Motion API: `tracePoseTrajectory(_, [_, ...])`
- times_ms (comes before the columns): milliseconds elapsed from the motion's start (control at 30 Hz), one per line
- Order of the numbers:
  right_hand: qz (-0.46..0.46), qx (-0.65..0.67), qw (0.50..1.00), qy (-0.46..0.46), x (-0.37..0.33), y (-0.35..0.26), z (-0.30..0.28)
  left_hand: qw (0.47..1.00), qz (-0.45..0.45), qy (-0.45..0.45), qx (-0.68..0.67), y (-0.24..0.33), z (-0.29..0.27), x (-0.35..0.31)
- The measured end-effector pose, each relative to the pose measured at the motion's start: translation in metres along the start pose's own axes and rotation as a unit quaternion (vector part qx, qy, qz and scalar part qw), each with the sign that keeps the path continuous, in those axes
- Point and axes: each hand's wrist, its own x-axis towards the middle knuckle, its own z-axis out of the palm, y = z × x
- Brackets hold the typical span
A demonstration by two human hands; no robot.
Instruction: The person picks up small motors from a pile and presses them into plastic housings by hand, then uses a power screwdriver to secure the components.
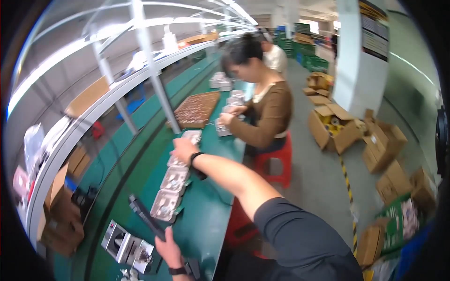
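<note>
Holding a black rod-shaped tool [146,216]: left hand [169,252], its fingers closed round the lower end; the tool is tilted up and away over the bench. Right hand [184,150]: extended, fingers bent down at the row of pale housings [165,206]; whether anything is gripped cannot be made out, the fingertips being hidden. Dark bands are worn at both wrists.

Housings: shallow, squarish, round-cornered, fitted with small parts, set end to end along the bench. Metallic device [123,244]: boxy, silver, placed left of the left hand. Brown board [197,107]: flat, covered with small pieces.

Bench [205,213]: smooth, green, slightly glossy. Beyond, a co-worker [268,110] in a brown top is seated on a red stool [281,161]; cardboard boxes [320,127] are strewn across the grey floor [307,187].
</note>
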Motion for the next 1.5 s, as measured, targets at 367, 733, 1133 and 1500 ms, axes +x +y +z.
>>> tracePoseTrajectory(367, [0.001, 0.418, 0.840, -0.346, -0.103, -0.210, -0.136, 0.982, 0.121, -0.062, -0.132, 0.043, -0.004, -0.054])
tracePoseTrajectory(733, [0.029, 0.686, 0.641, -0.344, -0.248, -0.275, -0.159, 0.957, 0.279, -0.082, -0.013, 0.054, -0.041, -0.173])
tracePoseTrajectory(1133, [-0.039, 0.648, 0.757, -0.080, -0.237, -0.196, -0.163, 0.948, 0.169, 0.208, 0.170, 0.040, -0.222, -0.273])
tracePoseTrajectory(1500, [0.010, 0.655, 0.752, -0.074, -0.245, -0.152, -0.101, 0.616, -0.121, 0.482, 0.611, -0.079, -0.521, -0.357])
